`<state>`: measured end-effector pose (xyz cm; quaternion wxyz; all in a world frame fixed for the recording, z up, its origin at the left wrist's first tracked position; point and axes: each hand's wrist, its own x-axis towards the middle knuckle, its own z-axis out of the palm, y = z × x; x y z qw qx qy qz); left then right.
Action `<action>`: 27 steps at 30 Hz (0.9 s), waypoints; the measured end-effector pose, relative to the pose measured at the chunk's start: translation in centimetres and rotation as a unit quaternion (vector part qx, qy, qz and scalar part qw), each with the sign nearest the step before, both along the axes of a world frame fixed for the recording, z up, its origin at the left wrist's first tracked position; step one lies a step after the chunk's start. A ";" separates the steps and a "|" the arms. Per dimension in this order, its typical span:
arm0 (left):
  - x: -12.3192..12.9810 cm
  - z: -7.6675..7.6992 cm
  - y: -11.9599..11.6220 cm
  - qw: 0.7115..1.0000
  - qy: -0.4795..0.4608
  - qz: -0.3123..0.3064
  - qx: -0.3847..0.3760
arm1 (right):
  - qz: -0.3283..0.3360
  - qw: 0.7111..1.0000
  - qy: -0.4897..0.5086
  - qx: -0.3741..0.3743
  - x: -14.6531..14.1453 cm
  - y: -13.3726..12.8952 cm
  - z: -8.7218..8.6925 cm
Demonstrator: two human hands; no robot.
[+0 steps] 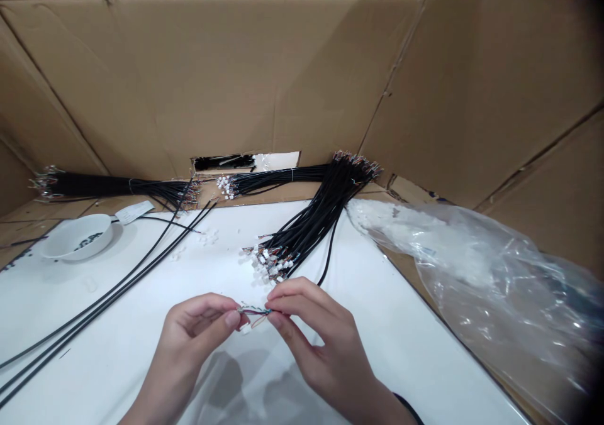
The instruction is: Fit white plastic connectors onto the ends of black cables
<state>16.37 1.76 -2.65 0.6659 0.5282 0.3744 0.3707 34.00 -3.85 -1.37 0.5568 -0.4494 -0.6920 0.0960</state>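
Observation:
Between my two hands, thin coloured wires (255,312) are stretched just above the white tabletop. My left hand (202,324) pinches their left end between thumb and forefinger, and a small white connector (245,328) shows just below those fingertips. With thumb and fingers, my right hand (316,331) grips the other end, where the wires vanish under the fingertips. A black cable (408,406) shows beside my right wrist; whether it joins these wires I cannot tell. Just beyond my hands lies a bundle of black cables (316,217) with white connectors on its near ends.
Loose black cables (117,293) cross the table's left side, near a white bowl (78,236) holding small dark pieces. More cable bundles (94,185) lie along the cardboard wall (236,66). On the right sits a clear plastic bag (472,274); small white connectors (207,237) are scattered mid-table.

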 end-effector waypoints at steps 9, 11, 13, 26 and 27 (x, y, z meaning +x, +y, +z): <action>-0.2 -0.2 -0.1 0.999 -0.017 0.003 -0.030 | -0.008 1.000 -0.015 0.012 0.2 0.1 -0.1; -0.1 -0.2 0.0 0.999 -0.017 -0.002 -0.033 | -0.006 1.000 -0.016 0.014 0.2 0.1 -0.1; -0.1 -0.2 0.0 0.999 -0.014 -0.007 -0.034 | -0.006 1.000 -0.018 0.018 0.1 0.0 -0.1; 0.2 -0.1 0.0 0.999 0.014 -0.009 -0.037 | -0.028 0.997 -0.046 0.047 0.3 -0.1 -0.3; 0.2 -0.1 0.1 0.999 0.016 -0.010 -0.038 | -0.028 0.997 -0.046 0.046 0.2 -0.1 -0.2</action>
